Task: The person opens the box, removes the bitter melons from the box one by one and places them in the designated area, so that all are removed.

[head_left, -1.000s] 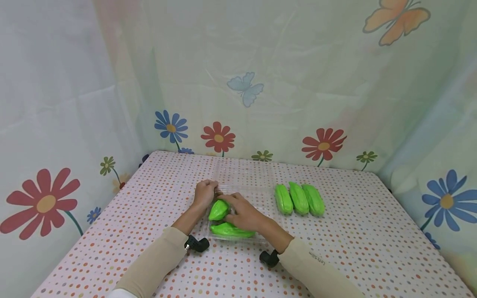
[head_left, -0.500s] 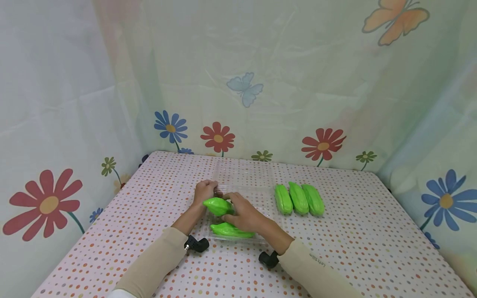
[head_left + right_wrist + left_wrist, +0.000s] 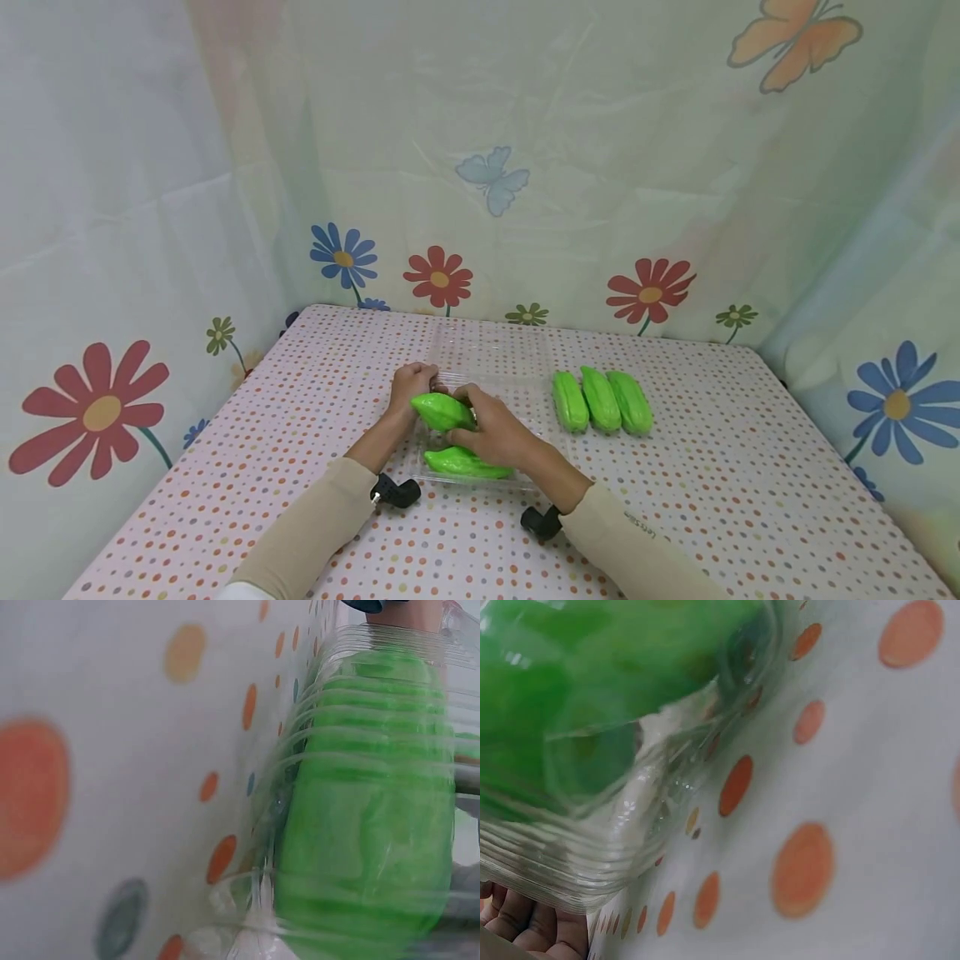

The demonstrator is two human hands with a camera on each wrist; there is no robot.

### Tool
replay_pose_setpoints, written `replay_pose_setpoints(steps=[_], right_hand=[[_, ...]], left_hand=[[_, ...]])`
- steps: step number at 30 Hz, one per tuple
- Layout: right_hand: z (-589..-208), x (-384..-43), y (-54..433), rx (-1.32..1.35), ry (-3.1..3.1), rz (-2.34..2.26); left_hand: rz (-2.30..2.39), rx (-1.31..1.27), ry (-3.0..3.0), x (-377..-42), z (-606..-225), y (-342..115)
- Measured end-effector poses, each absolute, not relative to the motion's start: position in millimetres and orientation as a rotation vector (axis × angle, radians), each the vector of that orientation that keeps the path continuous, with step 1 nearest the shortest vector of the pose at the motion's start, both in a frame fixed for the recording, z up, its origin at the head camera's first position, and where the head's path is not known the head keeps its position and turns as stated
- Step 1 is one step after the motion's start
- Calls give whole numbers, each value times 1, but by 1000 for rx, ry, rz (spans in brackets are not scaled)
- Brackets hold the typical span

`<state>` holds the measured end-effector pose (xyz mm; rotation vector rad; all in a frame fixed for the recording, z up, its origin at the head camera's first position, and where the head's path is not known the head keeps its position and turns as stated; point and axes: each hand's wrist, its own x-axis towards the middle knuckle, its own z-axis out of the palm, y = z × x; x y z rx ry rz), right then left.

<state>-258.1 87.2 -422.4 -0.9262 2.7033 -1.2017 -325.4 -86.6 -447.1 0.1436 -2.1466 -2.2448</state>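
A clear plastic clamshell box (image 3: 540, 481) stands on the table with its lid (image 3: 491, 346) laid back behind it. My left hand (image 3: 411, 390) grips the box's rear left corner with curled fingers. In my right hand (image 3: 491, 429) I hold a green ribbed fruit (image 3: 438, 412), its pointed end tilted up to the left above the box. A second green ribbed fruit (image 3: 465, 463) lies lengthwise along the near side inside the box. Its long side shows through the plastic wall in the right wrist view (image 3: 367, 802). Box plastic hides part of my left fingers.
Several items surround the box: three green ribbed fruits, the left (image 3: 572, 403), middle (image 3: 602, 400) and right one (image 3: 632, 403), lie side by side to its right. A dotted cloth (image 3: 712, 467) covers the table. A flowered curtain (image 3: 570, 233) hangs behind.
My right hand has lifted and turned the green ribbed fruit from inside the box, so its tip now points up left. My left hand stays at the corner.
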Motion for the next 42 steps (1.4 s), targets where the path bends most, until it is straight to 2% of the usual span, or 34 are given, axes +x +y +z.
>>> replay_pose_setpoints(steps=[9, 25, 42], right_hand=[[-420, -255, 90, -890, 2653, -1390], [-418, -251, 94, -920, 2727, -1406], [-406, -250, 101, -913, 2862, -1477]], left_hand=[[-2206, 138, -2178, -330, -452, -89], [-2062, 87, -2293, -324, -452, -91], [-2008, 170, -2312, -327, -450, -87]])
